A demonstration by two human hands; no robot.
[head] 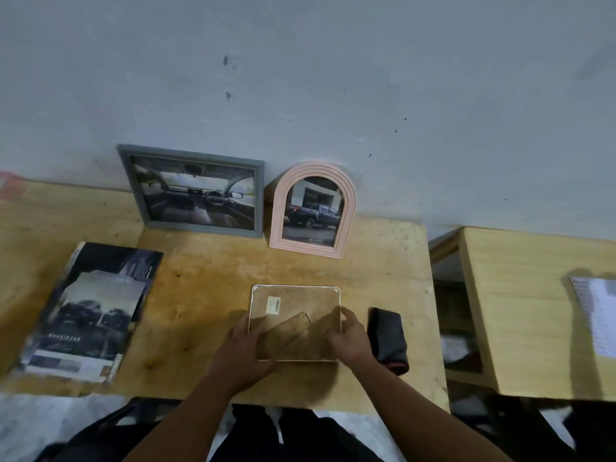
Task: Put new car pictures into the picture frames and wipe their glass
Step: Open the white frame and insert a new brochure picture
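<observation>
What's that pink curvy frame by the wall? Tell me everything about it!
The pink arched frame has a rounded top, a flat bottom and ridged grooves running along its border; it looks like plastic or painted wood. It holds a picture of a dark pickup truck with small white lettering underneath. It stands upright on the wooden table, against the wall, just right of the grey frame. No hands touch it.

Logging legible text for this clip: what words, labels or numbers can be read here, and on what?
"TOYOTA": bottom of the car picture in the pink arched frame.
"DOUBLE CAB": on the brochure at the left; its smaller print is blurred.
Barcode sticker on the face-down frame: too small to read.
Printed sheet at the right: blurred.
</observation>
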